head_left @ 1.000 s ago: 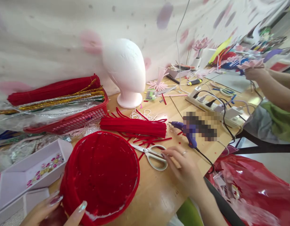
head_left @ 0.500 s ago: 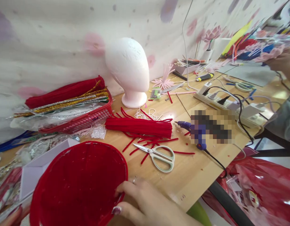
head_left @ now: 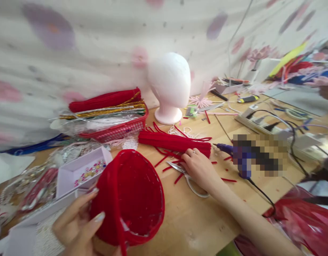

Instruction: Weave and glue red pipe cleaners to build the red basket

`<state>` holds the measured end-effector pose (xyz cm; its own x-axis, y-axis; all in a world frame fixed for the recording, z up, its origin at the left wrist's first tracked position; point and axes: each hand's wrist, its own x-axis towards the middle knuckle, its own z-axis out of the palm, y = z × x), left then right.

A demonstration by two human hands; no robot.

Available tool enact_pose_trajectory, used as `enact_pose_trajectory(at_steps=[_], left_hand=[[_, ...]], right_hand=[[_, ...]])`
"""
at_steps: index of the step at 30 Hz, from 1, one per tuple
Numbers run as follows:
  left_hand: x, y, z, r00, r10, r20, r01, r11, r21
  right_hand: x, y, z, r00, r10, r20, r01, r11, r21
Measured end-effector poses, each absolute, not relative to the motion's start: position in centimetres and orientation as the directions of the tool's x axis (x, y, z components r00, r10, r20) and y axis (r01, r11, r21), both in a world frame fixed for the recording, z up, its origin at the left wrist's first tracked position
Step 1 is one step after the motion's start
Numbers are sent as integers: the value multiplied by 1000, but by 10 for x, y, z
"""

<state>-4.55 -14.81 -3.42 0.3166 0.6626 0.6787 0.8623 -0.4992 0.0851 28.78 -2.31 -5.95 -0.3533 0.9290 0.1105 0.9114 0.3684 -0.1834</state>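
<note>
My left hand [head_left: 80, 222] grips the near left side of a red fuzzy bowl-shaped cap [head_left: 142, 192], tilted so its hollow inside faces right. A red strip crosses the cap's near edge and hangs down. My right hand [head_left: 197, 165] reaches over the scissors [head_left: 194, 188], its bent fingertips down among loose red pipe cleaners [head_left: 169, 153]. What these fingers pinch, if anything, is hidden. Just behind them lies a thick bundle of red pipe cleaners [head_left: 164, 139]. The scissors lie flat, their handles partly covered by my right hand and wrist.
A white foam head [head_left: 170, 85] stands behind the bundle, beside a red basket [head_left: 121, 131] of craft stems. Right are a blue glue gun [head_left: 243, 167], partly blurred out, and a power strip [head_left: 259, 131] with cables. A lilac box [head_left: 62, 177] holds gems. Another person's hand [head_left: 327, 93] shows far right.
My right hand has left the cap's rim and moved over to the scissors and pipe cleaners. The cap has turned on its side in my left hand, and the view has shifted left.
</note>
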Motion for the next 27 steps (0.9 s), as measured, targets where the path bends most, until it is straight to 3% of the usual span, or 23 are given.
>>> enact_pose_trajectory(at_steps=[3, 6, 14, 17, 20, 24, 27], left_hand=[[-37, -139, -34, 331, 628, 704, 734, -640, 226], [-16, -134, -26, 258, 625, 736, 692, -652, 310], [4, -131, -9, 273, 641, 718, 674, -659, 333], [-1, -131, -9, 295, 647, 703, 682, -658, 319], [-4, -131, -10, 303, 638, 708, 686, -661, 303], [-5, -132, -12, 332, 620, 711, 696, -670, 258], [-6, -131, -13, 361, 599, 714, 688, -688, 230]], right_hand=[[286, -23, -60, -384, 909, 163, 898, 408, -164], [297, -27, -50, -397, 882, 253, 863, 453, -225], [308, -35, -11, -149, 897, 416, 747, 378, -547], [302, -26, -10, -80, 925, 371, 686, 321, -653], [302, -20, -10, -133, 960, 246, 676, 270, -686], [318, -24, 11, -246, 967, 60, 772, 233, -592], [333, -31, 41, -260, 965, 31, 847, 243, -473]])
